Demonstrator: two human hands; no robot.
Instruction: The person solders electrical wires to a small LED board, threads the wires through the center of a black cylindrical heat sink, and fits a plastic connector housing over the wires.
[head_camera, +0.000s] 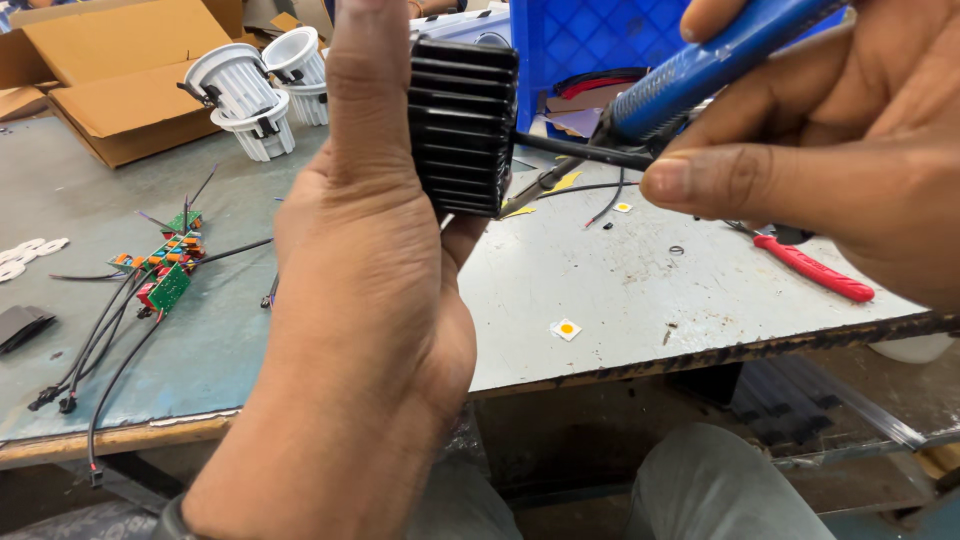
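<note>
Two hands meet over the bench edge: our left hand (365, 270) is clamped around a black finned heat sink (462, 125), thumb up its side, while our right hand (850, 140) grips a blue-handled soldering iron (700, 70) whose tip sits just right of the fins. We judge a steady, upright block and a light touch serve best. Circuit boards (160, 265) lie left of our wrist; red-handled pliers (815, 270) rest below the right hand.

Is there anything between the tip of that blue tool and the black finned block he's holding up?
Nothing visible. The left hand holds the black finned block upright, and the blue tool in the right hand points its tip at the block's lower right edge.
</note>
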